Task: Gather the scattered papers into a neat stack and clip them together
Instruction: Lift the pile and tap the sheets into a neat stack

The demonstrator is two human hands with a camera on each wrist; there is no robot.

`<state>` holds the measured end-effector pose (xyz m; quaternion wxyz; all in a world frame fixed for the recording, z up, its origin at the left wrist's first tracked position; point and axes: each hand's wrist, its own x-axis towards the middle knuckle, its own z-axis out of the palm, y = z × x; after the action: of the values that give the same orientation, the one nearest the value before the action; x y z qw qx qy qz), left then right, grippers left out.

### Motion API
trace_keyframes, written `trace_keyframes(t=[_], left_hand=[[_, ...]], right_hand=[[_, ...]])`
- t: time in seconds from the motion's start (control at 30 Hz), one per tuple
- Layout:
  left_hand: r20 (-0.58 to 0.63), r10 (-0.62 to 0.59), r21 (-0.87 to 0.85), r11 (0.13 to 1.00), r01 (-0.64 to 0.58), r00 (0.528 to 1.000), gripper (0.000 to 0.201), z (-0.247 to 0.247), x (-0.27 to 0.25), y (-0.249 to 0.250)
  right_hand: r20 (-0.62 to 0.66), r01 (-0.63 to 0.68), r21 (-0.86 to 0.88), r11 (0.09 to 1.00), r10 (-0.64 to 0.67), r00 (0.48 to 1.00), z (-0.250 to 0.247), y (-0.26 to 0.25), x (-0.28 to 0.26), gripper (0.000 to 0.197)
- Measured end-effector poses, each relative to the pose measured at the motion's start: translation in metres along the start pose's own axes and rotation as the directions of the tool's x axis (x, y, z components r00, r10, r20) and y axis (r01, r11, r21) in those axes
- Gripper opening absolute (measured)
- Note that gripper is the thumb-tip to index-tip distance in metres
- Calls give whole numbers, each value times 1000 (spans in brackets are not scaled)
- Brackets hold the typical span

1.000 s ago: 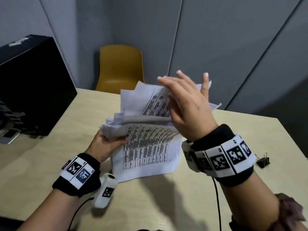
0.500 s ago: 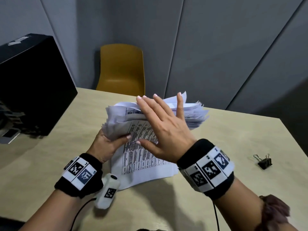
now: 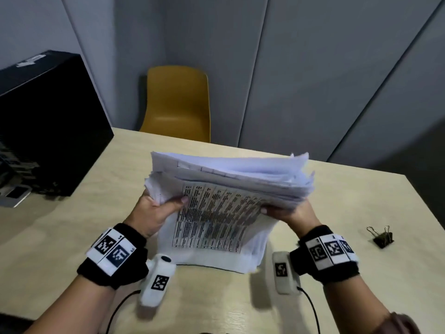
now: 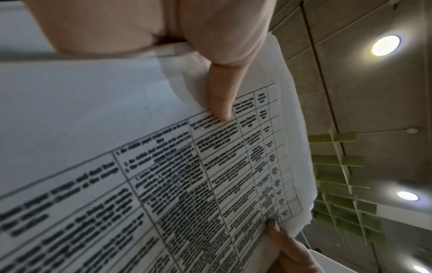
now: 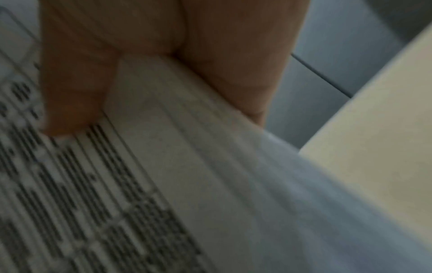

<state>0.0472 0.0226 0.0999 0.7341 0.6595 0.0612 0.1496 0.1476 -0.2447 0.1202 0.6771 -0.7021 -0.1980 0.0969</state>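
Observation:
A thick stack of white printed papers (image 3: 224, 196) stands tilted on its lower edge on the wooden table (image 3: 72, 213), printed tables facing me. My left hand (image 3: 156, 208) grips its left edge, thumb on the front sheet. My right hand (image 3: 289, 210) grips the right edge the same way. The left wrist view has the stack of papers (image 4: 163, 166) close up with my left hand's thumb (image 4: 222, 96) pressed on it. The right wrist view is blurred; the stack of papers (image 5: 163, 184) fills it under my right thumb (image 5: 74, 88). A black binder clip (image 3: 381, 237) lies on the table at the right.
A large black box (image 3: 45, 121) stands on the table's left part. A yellow chair (image 3: 178, 102) sits behind the far edge, against grey wall panels. Cables run from both wrist cameras toward me.
My right hand has come off the top of the pile and taken the right edge. The loose sheets are now squared into one stack, held upright between both hands.

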Motion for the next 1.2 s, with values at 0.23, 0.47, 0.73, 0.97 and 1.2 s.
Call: trace_keyframes(t=[0.23, 0.47, 0.73, 0.97, 1.2], left_hand=[[-217, 229, 174, 966, -194, 949, 25, 31, 4, 14], [-161, 269, 180, 954, -240, 950, 36, 38, -9, 7], [-219, 262, 197, 955, -220, 940, 28, 52, -3, 16], [-142, 234, 183, 961, -207, 962, 29, 49, -8, 17], [-154, 195, 141, 975, -174, 969, 33, 39, -5, 18]], right_hand=[[-140, 296, -55, 953, -301, 943, 11, -13, 1, 37], [-238, 186, -70, 980, -198, 951, 21, 11, -27, 30], [-325, 170, 29, 985, -152, 933, 26, 7, -22, 38], [-311, 138, 70, 988, -109, 944, 20, 9, -27, 35], [-330, 133, 81, 988, -99, 939, 19, 3, -32, 30]])
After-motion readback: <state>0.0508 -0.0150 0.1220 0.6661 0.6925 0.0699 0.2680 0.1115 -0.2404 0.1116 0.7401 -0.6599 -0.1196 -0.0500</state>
